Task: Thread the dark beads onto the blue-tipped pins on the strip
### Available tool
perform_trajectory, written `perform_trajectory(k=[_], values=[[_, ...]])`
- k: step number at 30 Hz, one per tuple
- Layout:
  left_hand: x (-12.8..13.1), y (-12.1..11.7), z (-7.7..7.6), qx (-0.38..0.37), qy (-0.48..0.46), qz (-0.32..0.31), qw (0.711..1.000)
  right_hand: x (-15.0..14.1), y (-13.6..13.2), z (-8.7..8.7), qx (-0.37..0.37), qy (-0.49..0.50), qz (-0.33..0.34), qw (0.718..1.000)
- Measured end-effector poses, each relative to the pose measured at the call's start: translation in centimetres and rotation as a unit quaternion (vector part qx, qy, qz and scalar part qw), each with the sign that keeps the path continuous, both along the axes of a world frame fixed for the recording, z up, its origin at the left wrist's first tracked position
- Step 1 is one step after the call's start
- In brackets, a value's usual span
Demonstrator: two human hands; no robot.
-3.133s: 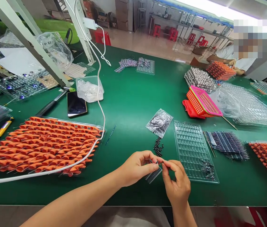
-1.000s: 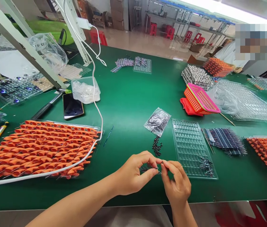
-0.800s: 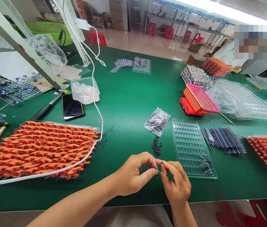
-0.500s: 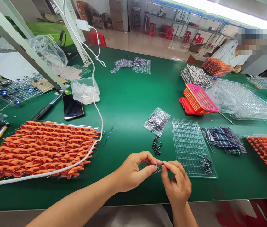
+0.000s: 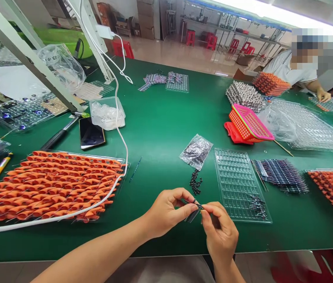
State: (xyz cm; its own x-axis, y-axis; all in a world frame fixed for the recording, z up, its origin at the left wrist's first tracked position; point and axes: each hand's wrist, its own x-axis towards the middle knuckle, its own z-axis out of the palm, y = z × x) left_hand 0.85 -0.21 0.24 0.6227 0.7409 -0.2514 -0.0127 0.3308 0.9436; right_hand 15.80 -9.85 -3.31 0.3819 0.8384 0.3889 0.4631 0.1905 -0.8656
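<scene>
My left hand (image 5: 166, 214) is closed, pinching a small dark ribbed strip of thin pieces (image 5: 192, 216) between thumb and forefinger. The strip hangs partly behind the thumb. Facing it, my right hand (image 5: 222, 232) is closed, its thumb and forefinger on the end of a thin dark piece that reaches across from the left fingertips. Fine detail at the fingertips is too small to tell. Just beyond both hands lies a pile of small black beads (image 5: 195, 182), spilling from a clear plastic bag (image 5: 196, 151) of similar beads.
Right of my hands lies a clear slotted tray (image 5: 234, 184) with several dark pieces, then a stack of dark strips (image 5: 281, 176). Orange parts on a tray (image 5: 54, 184), a white cable (image 5: 123, 137), a phone (image 5: 92, 133) and a hammer (image 5: 59, 135) are left. A co-worker (image 5: 296, 67) sits far right.
My right fingers have come closer to the left ones and now pinch the thin piece's end. The held strip shows more below my left thumb. The co-worker's arm has reached out rightward.
</scene>
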Motion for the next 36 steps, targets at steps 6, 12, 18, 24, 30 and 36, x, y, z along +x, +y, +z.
perform_trajectory(k=[6, 12, 18, 24, 30, 36], values=[[0.11, 0.08, 0.39, 0.014, -0.012, -0.003, 1.0, 0.06, 0.09, -0.75, 0.009, 0.032, 0.0, 0.999], [0.11, 0.1, 0.52, 0.029, 0.001, -0.008, 1.0, 0.03, 0.17, -0.48, 0.004, 0.051, 0.014, 0.999], [0.12, 0.14, 0.44, 0.027, -0.002, -0.009, 1.0, 0.1, 0.18, -0.58, 0.0, 0.071, 0.016, 0.997], [0.17, 0.15, 0.29, 0.014, -0.006, -0.006, 1.0, 0.15, 0.24, -0.59, -0.005, 0.091, 0.023, 0.996], [0.12, 0.13, 0.2, 0.011, -0.006, -0.007, 1.0, 0.2, 0.3, -0.66, -0.017, 0.096, 0.023, 0.995], [0.1, 0.12, 0.19, 0.023, 0.001, -0.01, 1.0, 0.29, 0.3, -0.83, -0.023, 0.103, 0.024, 0.994]])
